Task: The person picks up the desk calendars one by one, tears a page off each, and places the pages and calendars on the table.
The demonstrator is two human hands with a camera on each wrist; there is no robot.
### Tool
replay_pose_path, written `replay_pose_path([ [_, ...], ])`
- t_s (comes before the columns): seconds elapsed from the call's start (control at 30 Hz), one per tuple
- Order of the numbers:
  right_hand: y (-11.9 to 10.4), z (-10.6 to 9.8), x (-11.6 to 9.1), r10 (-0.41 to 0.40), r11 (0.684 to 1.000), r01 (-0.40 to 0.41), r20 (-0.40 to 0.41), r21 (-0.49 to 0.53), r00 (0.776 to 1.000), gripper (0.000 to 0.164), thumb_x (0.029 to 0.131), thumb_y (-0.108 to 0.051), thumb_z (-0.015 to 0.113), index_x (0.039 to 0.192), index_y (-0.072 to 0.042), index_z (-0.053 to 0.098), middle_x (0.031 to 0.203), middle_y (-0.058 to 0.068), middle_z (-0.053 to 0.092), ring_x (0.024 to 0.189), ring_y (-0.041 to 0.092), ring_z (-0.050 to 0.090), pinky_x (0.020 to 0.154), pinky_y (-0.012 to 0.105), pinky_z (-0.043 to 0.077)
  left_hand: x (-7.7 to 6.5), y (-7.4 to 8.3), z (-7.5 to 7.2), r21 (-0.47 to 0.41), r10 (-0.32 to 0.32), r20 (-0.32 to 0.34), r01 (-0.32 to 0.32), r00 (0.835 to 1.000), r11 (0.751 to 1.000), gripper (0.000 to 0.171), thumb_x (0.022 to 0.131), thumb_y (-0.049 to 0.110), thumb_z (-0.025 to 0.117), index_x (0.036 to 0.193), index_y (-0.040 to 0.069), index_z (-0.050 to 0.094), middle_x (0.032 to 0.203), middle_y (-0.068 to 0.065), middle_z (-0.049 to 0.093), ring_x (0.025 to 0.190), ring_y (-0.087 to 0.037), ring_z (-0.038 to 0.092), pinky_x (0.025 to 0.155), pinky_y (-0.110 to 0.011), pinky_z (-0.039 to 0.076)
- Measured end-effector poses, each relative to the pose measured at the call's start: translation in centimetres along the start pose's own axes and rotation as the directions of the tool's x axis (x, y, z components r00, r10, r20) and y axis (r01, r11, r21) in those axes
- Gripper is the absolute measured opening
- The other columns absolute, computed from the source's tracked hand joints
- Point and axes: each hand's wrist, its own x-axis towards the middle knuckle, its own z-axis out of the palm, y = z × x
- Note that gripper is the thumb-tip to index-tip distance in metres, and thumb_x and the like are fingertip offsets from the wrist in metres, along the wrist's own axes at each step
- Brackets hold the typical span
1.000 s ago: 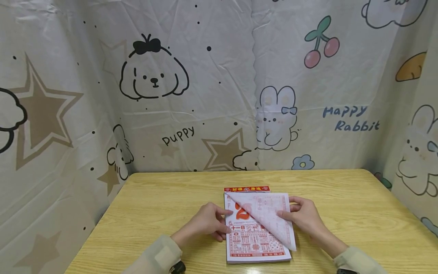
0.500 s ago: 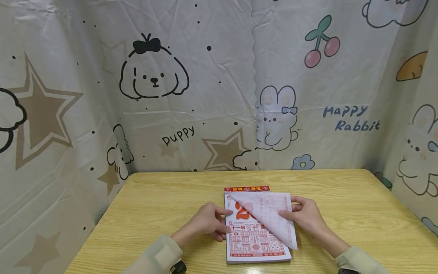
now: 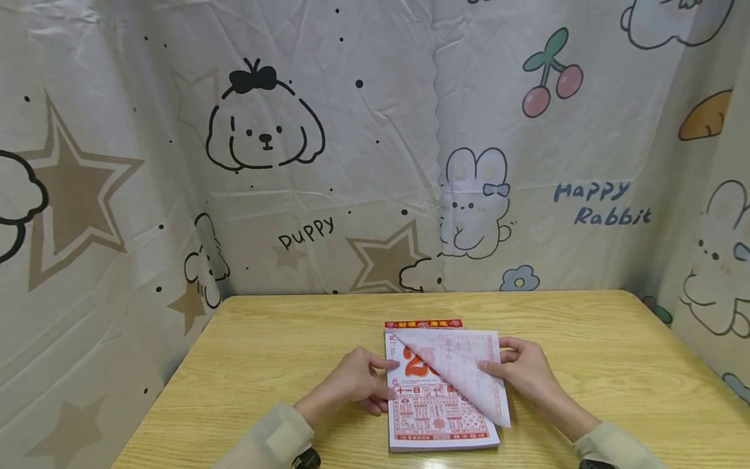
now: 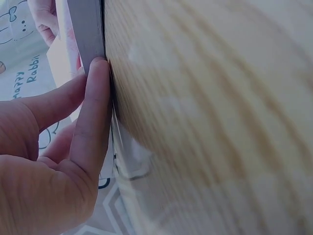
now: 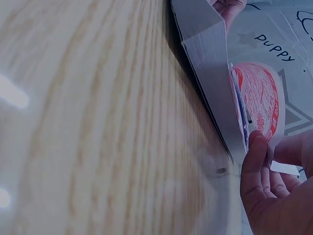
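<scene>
A tear-off calendar (image 3: 436,420) with red print lies on the table, a red strip with yellow characters along its top. Its top page (image 3: 459,358) is turned up diagonally to the right, showing its pale back and part of a big red numeral beneath. My right hand (image 3: 524,371) pinches that page at its right edge between thumb and fingers; the right wrist view shows the page (image 5: 266,98) curving above the thick pad (image 5: 210,63). At the pad's left edge, my left hand (image 3: 357,378) grips the side, fingertips against the paper block (image 4: 88,34).
The calendar stands on a light wood-grain table (image 3: 281,326) with rounded far corners. Behind and at both sides hangs a pale curtain (image 3: 375,156) with cartoon prints. Beige sleeves (image 3: 275,430) and dark wrist straps show at the bottom.
My right hand has moved slightly to the right with the turned-up page, baring more of the red numeral. My left hand stays at the calendar's left edge.
</scene>
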Motion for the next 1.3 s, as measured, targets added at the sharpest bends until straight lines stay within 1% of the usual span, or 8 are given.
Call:
replay_pose_path([
  [0.23,-0.02,-0.13,0.09,-0.002,1.000,0.002,0.004,0.007,1.000,0.059,0.085,-0.005,0.087,0.134,0.014,0.059,0.086,0.008,0.071,0.077,0.016,0.062,0.059,0.022,0.055,0.13,0.09,0.03,0.012,-0.028,-0.011,0.028,1.000,1.000,0.052,0.084,-0.008,0.085,0.133,0.006,0.073,0.071,-0.018,0.072,0.056,-0.024,0.072,0.052,-0.035,0.065],
  [0.53,0.03,-0.15,0.10,0.005,1.000,-0.005,0.011,0.023,1.000,0.056,0.086,-0.005,0.087,0.131,0.014,0.060,0.086,0.007,0.072,0.077,0.016,0.064,0.060,0.023,0.057,-0.10,0.30,0.11,0.014,-0.050,-0.022,0.050,0.999,0.999,0.052,0.085,-0.008,0.084,0.133,0.006,0.073,0.070,-0.018,0.072,0.054,-0.022,0.071,0.051,-0.035,0.065],
  [0.77,-0.16,-0.16,-0.01,0.017,1.000,-0.017,0.008,0.025,1.000,0.056,0.086,-0.005,0.087,0.131,0.014,0.060,0.087,0.008,0.071,0.077,0.016,0.063,0.060,0.023,0.057,-0.16,0.27,0.13,0.005,-0.049,-0.021,0.049,0.999,0.999,0.052,0.084,-0.008,0.084,0.133,0.006,0.074,0.070,-0.018,0.072,0.054,-0.022,0.071,0.051,-0.035,0.065],
  [1.0,0.15,-0.21,-0.07,0.016,1.000,-0.017,0.004,0.023,1.000,0.054,0.086,-0.004,0.086,0.130,0.013,0.061,0.087,0.008,0.071,0.076,0.016,0.063,0.059,0.023,0.057,-0.19,0.20,0.24,-0.010,-0.055,-0.021,0.054,0.998,0.998,0.052,0.084,-0.009,0.084,0.133,0.006,0.073,0.070,-0.019,0.071,0.054,-0.022,0.071,0.052,-0.036,0.065],
  [1.2,0.52,-0.42,0.03,0.029,0.999,-0.028,-0.009,0.043,1.000,0.052,0.084,-0.002,0.087,0.128,0.013,0.063,0.085,0.009,0.069,0.073,0.016,0.064,0.057,0.024,0.058,-0.17,0.18,0.27,-0.014,-0.062,-0.024,0.061,0.998,0.998,0.053,0.084,-0.010,0.083,0.134,0.005,0.073,0.069,-0.019,0.071,0.053,-0.021,0.070,0.051,-0.037,0.065],
  [1.3,0.48,-0.49,-0.02,0.030,0.998,-0.029,-0.008,0.053,1.000,0.052,0.084,-0.002,0.087,0.127,0.013,0.063,0.084,0.009,0.070,0.072,0.017,0.064,0.057,0.024,0.059,-0.14,0.15,0.26,-0.017,-0.054,-0.027,0.054,0.998,0.998,0.053,0.084,-0.011,0.083,0.134,0.004,0.072,0.068,-0.019,0.071,0.052,-0.021,0.070,0.051,-0.037,0.065],
])
